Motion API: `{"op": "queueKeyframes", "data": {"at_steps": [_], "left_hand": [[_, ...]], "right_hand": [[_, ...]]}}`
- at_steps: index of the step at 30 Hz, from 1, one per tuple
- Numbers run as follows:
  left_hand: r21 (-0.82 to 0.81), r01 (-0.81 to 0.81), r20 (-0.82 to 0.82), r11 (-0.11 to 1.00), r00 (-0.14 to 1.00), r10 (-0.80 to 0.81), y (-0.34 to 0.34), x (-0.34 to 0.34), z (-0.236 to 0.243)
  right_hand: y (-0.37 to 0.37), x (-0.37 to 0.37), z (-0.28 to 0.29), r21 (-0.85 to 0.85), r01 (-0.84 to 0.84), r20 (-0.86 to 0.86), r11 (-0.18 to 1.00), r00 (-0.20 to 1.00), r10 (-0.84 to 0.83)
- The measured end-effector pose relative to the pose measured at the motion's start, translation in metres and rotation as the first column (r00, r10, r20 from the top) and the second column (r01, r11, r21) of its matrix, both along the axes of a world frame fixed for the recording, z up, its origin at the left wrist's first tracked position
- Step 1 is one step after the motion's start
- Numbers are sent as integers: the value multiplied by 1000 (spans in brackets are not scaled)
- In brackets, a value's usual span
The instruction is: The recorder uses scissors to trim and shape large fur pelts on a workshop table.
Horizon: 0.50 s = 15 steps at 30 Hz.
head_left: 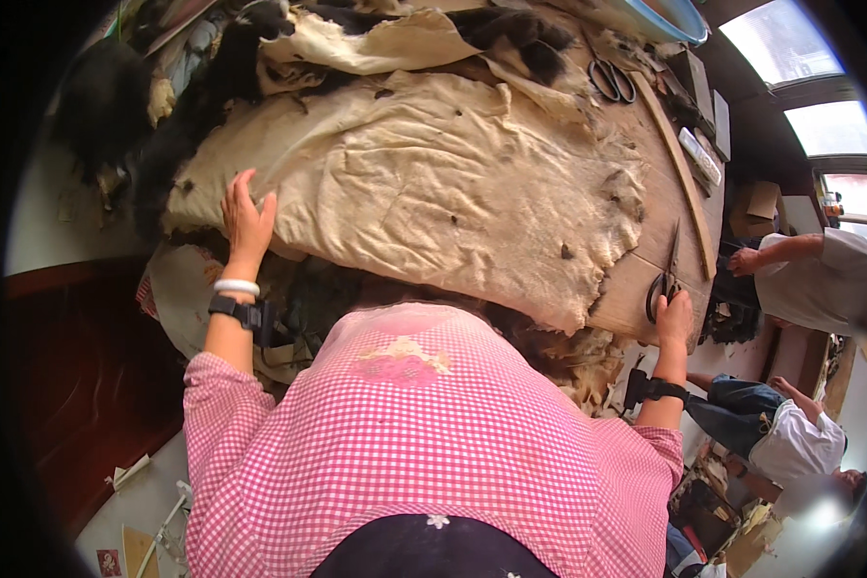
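A large cream-coloured animal hide with a wrinkled surface and small dark spots lies spread across the work table in front of me. My left hand rests on its left end, fingers apart and holding nothing. At the table's right side, my right hand is closed round the black handles of a pair of scissors. Their blades point away from me, just past the hide's ragged right edge. Part of the grip is hidden by my fingers.
Another pair of scissors lies at the far right beside a long wooden strip. A white tube is near the table's right edge. More hides are heaped behind. Two people are off to the right.
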<state>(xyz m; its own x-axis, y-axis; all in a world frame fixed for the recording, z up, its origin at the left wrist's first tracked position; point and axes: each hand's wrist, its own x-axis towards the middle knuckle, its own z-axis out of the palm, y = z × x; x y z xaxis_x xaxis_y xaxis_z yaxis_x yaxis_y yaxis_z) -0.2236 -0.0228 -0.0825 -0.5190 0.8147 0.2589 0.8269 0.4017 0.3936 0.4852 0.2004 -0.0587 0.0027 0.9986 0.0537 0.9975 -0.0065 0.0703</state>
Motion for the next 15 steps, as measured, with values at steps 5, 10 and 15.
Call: {"op": "queueKeyframes", "data": {"at_steps": [5,10,15], "left_hand": [[-111,-40,-105,993,994,29,16,-33,-12],[-257,-1,-117,966,993,-30,35,-5,8],[-189,52,-101,981,992,-72,25,-3,19]], "right_hand": [[32,-84,7,-15,-153,-454,988,881,130],[70,-147,-47,36,-26,-648,999,760,44],[47,-193,11,-230,-287,-771,930,637,7]]}}
